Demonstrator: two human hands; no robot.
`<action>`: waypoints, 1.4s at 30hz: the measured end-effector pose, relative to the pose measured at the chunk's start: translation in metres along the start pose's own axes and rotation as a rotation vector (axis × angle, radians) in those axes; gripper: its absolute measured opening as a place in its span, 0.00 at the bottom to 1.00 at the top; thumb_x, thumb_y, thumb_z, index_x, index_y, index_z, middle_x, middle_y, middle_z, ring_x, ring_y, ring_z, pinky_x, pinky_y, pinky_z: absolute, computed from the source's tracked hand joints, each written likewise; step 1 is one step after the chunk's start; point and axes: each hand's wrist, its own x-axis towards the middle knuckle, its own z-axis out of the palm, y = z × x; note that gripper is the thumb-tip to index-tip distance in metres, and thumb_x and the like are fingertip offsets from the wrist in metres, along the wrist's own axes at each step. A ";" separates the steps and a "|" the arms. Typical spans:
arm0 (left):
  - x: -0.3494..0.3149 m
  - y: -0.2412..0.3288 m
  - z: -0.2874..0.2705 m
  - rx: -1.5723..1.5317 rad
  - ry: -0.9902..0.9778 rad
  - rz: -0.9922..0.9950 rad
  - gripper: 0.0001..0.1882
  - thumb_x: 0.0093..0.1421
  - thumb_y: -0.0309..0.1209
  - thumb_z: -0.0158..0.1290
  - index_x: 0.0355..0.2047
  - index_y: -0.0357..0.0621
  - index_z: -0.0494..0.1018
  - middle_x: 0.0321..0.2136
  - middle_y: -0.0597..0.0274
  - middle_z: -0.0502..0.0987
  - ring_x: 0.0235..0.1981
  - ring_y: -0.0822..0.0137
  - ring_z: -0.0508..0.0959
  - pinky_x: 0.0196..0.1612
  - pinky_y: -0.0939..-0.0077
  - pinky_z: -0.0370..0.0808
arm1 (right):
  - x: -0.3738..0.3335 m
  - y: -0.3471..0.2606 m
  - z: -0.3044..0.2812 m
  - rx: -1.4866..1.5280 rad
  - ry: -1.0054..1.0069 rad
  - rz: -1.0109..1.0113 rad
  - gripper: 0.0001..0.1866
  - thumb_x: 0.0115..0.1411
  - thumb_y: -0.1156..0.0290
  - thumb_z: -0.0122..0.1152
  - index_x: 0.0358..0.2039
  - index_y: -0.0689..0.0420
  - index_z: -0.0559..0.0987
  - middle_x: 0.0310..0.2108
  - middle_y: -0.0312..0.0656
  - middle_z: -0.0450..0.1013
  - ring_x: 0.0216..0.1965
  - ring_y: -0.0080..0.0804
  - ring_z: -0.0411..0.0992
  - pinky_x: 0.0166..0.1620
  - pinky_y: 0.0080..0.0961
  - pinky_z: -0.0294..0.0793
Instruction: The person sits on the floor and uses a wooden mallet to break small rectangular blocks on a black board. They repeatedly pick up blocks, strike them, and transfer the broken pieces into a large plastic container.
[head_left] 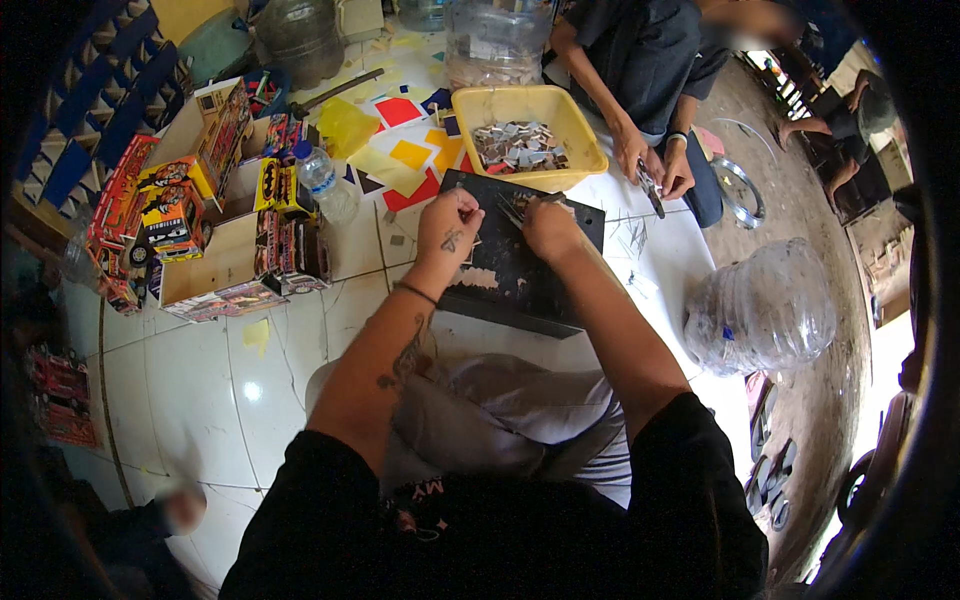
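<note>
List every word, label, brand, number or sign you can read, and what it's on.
I don't copy wording, so here is where it stands:
Yellow-and-black toy truck front: bold lettering, large enough to read.
Black shirt: a few pale letters on the chest.
Open toy truck bed: side print too small to read.
Bottle: label too small to read.
Black board under the hands: no lettering I can make out.

I sit on white tiled floor (185,380) (cracked in places) | 12 o'clock: black board (545,287), yellow basin (535,181) beyond | 11: coloured sheets (410,153) | 10: toy trucks (175,212) | 2: clear jug (765,310)
</note>
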 end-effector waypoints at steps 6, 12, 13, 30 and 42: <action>-0.077 0.013 0.009 -0.261 0.100 0.103 0.09 0.51 0.20 0.58 0.33 0.39 0.71 0.28 0.60 0.76 0.23 0.65 0.77 0.28 0.76 0.72 | -0.036 0.027 -0.004 0.697 0.054 0.153 0.07 0.52 0.73 0.60 0.30 0.63 0.76 0.26 0.47 0.75 0.26 0.36 0.73 0.32 0.29 0.72; -0.064 0.007 0.019 0.260 -0.024 0.327 0.05 0.48 0.28 0.59 0.28 0.48 0.76 0.28 0.66 0.77 0.36 0.60 0.72 0.40 0.63 0.65 | -0.087 0.024 -0.024 1.530 -0.108 0.368 0.10 0.58 0.76 0.57 0.41 0.63 0.75 0.30 0.40 0.74 0.29 0.27 0.72 0.34 0.20 0.72; -0.063 0.007 0.021 0.260 -0.053 0.321 0.05 0.48 0.28 0.59 0.27 0.48 0.76 0.27 0.66 0.77 0.35 0.60 0.73 0.40 0.63 0.65 | -0.088 0.022 -0.027 1.509 -0.141 0.363 0.10 0.58 0.75 0.57 0.41 0.63 0.76 0.30 0.40 0.74 0.29 0.26 0.72 0.35 0.19 0.72; -0.060 0.002 0.020 0.268 -0.144 0.283 0.05 0.49 0.31 0.61 0.27 0.48 0.78 0.27 0.66 0.79 0.35 0.61 0.75 0.41 0.62 0.65 | -0.075 -0.009 -0.006 1.112 0.126 0.047 0.04 0.56 0.80 0.58 0.33 0.64 0.77 0.29 0.36 0.76 0.31 0.19 0.73 0.36 0.16 0.72; -0.060 0.000 0.022 0.280 -0.080 0.326 0.05 0.45 0.30 0.61 0.25 0.49 0.78 0.24 0.67 0.77 0.35 0.61 0.73 0.40 0.63 0.64 | -0.079 -0.018 -0.012 0.829 0.148 -0.036 0.03 0.52 0.80 0.61 0.30 0.63 0.79 0.27 0.44 0.79 0.30 0.24 0.78 0.36 0.20 0.75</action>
